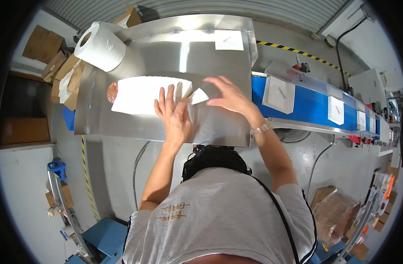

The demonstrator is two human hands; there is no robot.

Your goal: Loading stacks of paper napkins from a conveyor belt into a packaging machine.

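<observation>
Here, a brushed steel table (pixel 219 127) fills the middle of the scene, its flat top glaring with streaks of overhead light. On it lies a thin white sheet (pixel 140 94), smooth and roughly rectangular, stretching leftward across the metal; a small round patterned piece (pixel 112 91), reddish and mottled, peeks out at its left edge. At the sheet's right end a triangular flap (pixel 199 96) is turned up, a crisp white corner folded over.

The left hand (pixel 173 116) lies palm down on the right part of the sheet, fingers straight and slightly spread, pressing it flat against the steel, the forearm reaching straight out from the near side. The right hand (pixel 228 94) hovers over the folded corner with the wrist bent inward, fingers extended and loosely fanned, their tips at the flap; whether they actually pinch it I cannot tell. A metal wristband (pixel 261 129) circles that wrist.

At the far left corner of the table sits a fat roll of soft white paper (pixel 100 46). A small white slip (pixel 229 40) lies at the far right. To the right runs a blue conveyor belt (pixel 313 105) carrying flat white packets (pixel 279 93), well apart from the hands. Brown cardboard (pixel 65 72) is stacked left of the table.
</observation>
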